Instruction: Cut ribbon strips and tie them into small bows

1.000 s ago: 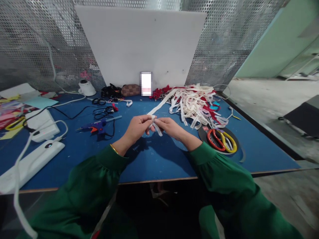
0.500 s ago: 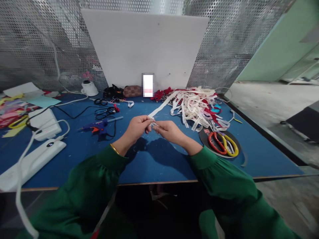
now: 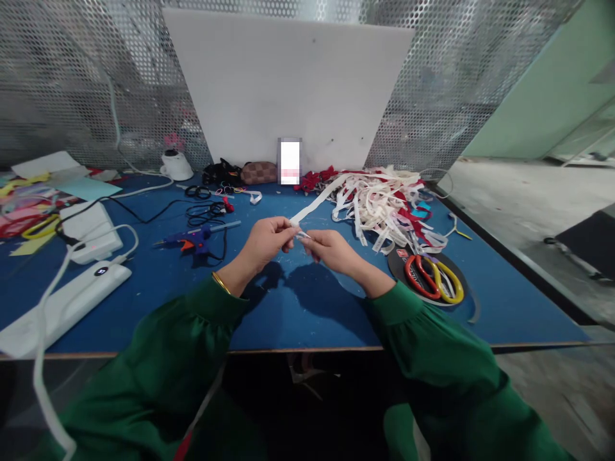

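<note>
A white ribbon (image 3: pixel 317 202) runs from the heap of ribbons (image 3: pixel 379 208) at the back right down to my hands. My left hand (image 3: pixel 270 242) pinches it between thumb and fingers, above the middle of the table. Close beside it, my right hand (image 3: pixel 331 251) is closed on the ribbon's end, a small whitish bit showing between the fingertips. The two hands are a finger's width apart. My fingers hide how the end is folded.
On the blue table (image 3: pixel 307 326), scissors with red and yellow handles (image 3: pixel 435 280) lie on a black disc at the right. A blue glue gun (image 3: pixel 196 240), cables and a white power strip (image 3: pixel 67 310) lie left. A lit phone (image 3: pixel 289 161) leans against the white board (image 3: pixel 293 89).
My hands have drawn slightly apart, the right one shifting a little to the right. The whole view has shifted slightly. Both hands keep hold of the ribbon.
</note>
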A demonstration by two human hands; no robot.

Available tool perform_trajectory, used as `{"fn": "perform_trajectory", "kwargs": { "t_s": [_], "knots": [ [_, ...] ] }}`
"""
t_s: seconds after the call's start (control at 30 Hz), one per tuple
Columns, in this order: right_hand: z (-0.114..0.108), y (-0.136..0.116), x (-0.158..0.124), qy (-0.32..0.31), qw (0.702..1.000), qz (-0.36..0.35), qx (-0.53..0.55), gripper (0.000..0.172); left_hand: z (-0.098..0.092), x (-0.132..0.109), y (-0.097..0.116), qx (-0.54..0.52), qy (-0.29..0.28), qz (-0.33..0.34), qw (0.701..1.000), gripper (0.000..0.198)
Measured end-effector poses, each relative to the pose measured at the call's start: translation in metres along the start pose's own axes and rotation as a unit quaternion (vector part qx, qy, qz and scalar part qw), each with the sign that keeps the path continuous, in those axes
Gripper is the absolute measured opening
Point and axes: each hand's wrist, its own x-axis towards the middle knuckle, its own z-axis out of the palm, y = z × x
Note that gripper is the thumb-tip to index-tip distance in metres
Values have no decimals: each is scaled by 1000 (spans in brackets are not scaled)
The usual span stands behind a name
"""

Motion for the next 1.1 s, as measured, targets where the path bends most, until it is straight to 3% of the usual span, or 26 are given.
{"fn": "perform_trajectory", "kwargs": {
  "t_s": [0.2, 0.3, 0.4, 0.53, 0.67, 0.8, 1.1],
  "knots": [
    [-8, -3, -1, -121, 959, 52, 251, 52, 3, 1, -10, -102, -16, -18, 995, 24],
    [-11, 0, 0, -125, 950, 117, 262, 51, 2, 3, -12, -125, -37, -28, 991, 26],
    [-12, 4, 3, -40, 976, 118, 181, 52, 0, 3, -9, -111, -40, -2, 993, 25],
    [-10, 4, 7, 131, 982, 33, 129, 37, 1, 0, -5, -40, -79, 25, 996, 20],
    [-2, 3, 7, 132, 968, 11, 213, 28, 3, -2, -8, 66, -130, 33, 989, 19],
    [3, 5, 6, 132, 961, 40, 238, 25, 3, -2, -10, 122, -134, 43, 982, 21],
    [1, 6, 8, 165, 952, 77, 246, 27, 2, -2, -9, 94, -115, 27, 989, 25]
  ]
}}
